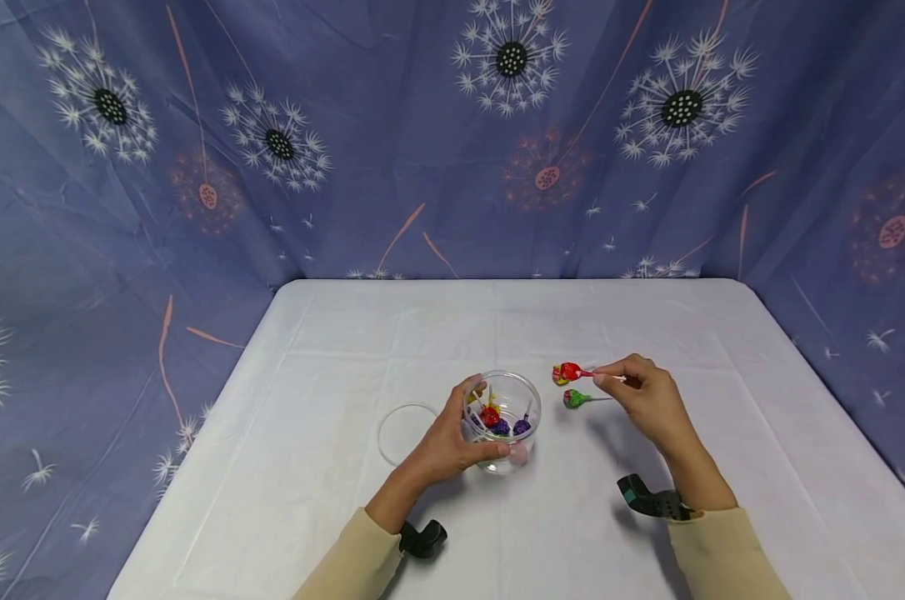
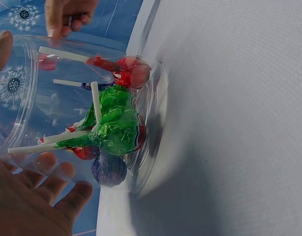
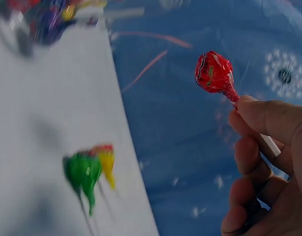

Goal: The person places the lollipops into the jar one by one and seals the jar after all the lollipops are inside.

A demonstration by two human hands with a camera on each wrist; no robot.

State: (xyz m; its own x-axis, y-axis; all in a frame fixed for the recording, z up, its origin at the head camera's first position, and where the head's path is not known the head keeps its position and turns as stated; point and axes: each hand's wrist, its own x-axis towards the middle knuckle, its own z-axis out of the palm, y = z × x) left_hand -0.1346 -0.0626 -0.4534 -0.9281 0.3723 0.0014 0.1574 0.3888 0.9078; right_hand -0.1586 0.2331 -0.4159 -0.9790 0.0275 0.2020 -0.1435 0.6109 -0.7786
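Note:
My left hand (image 1: 445, 446) holds a clear plastic jar (image 1: 526, 388), with the thumb on the near side and the fingers round the far side. Inside the jar lie several wrapped lollipops; the left wrist view shows a green lollipop (image 2: 116, 115), a red lollipop (image 2: 132, 72) and a purple lollipop (image 2: 110, 169). To the right of the jar, my right hand (image 1: 651, 404) pinches a red lollipop (image 3: 214, 72) by its stick, head pointing left. On the table near that hand are a green lollipop (image 1: 572, 399) and a yellow-and-red lollipop (image 1: 558, 377), partly hidden.
A round piece with a thin pale rim (image 1: 380, 435), like a clear lid, lies left of the jar, partly behind my left hand. White cloth covers the table (image 1: 332, 333). A blue curtain (image 1: 392, 150) with dandelion prints hangs behind and at the sides.

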